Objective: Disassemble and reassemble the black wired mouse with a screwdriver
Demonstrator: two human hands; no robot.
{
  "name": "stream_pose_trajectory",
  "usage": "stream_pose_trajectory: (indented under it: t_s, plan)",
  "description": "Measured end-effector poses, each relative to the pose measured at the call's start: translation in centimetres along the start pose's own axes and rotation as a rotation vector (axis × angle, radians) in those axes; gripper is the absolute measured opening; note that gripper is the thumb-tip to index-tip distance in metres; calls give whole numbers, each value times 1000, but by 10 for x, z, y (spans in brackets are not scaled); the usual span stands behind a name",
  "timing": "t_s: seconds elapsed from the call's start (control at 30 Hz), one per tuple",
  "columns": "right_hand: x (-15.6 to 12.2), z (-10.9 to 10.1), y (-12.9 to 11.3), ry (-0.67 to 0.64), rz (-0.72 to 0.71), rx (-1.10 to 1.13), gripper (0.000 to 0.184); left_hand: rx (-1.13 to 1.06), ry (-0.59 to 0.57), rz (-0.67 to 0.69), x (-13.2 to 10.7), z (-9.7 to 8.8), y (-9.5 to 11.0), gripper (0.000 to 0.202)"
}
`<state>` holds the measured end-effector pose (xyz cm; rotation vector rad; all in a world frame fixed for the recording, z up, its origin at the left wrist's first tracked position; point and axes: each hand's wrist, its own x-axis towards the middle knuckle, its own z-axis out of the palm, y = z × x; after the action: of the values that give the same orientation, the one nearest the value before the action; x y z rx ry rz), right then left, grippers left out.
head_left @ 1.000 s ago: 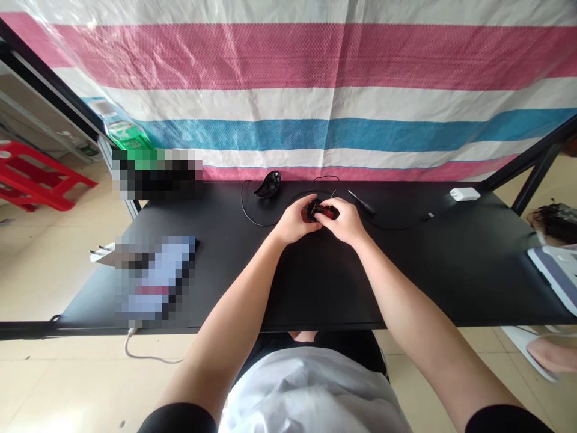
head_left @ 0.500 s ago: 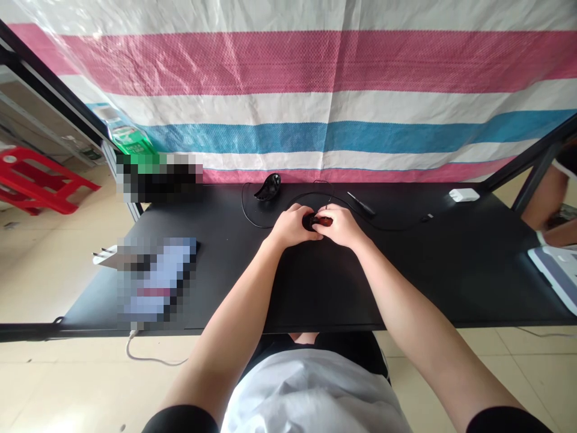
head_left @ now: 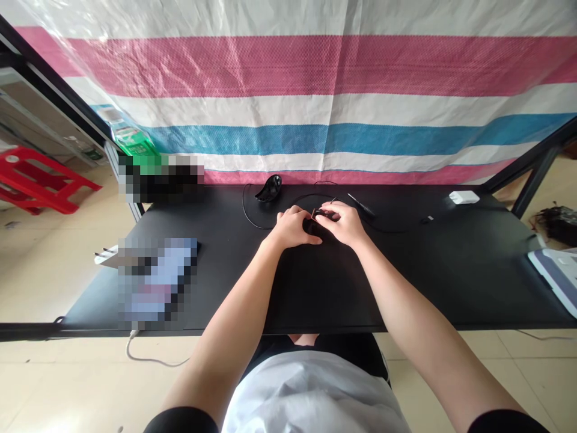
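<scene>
My left hand is curled round a small black mouse base on the black table, thumb at its near side. Opposite it, my right hand pinches a dark, thin piece with a reddish-brown edge, which looks like the mouse's circuit board. The piece is tilted up above the base; fingers cover most of both. Just beyond my left hand sits a curved, glossy black mouse shell. A thin black cable loops past the shell toward my hands. Behind my right hand lies a small screwdriver.
A blurred phone with a white cable and a plug lie at the left. A white adapter stands at the back right, a power strip on the right edge. A striped sheet closes the back.
The reddish-brown piece in my right hand has gone from lying flat to tilted up. My right fingers have shifted slightly. A person's arm at the far right has left the view.
</scene>
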<state>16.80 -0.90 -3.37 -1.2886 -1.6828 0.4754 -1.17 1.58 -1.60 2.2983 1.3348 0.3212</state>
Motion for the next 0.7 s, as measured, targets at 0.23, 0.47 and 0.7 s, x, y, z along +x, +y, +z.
stream_pose_trajectory:
  t_s: [0.23, 0.47, 0.7]
  plan:
    - [0, 1, 2, 93, -73, -32, 25, -262, 168, 29, -4, 1, 6, 77]
    - [-1, 1, -3, 99, -12, -7, 22, -630, 292, 75, 2, 13, 13, 35]
    - [-2, 3, -4, 112, 26, 45, 27, -1047, 255, -12, 7, 16, 15, 31]
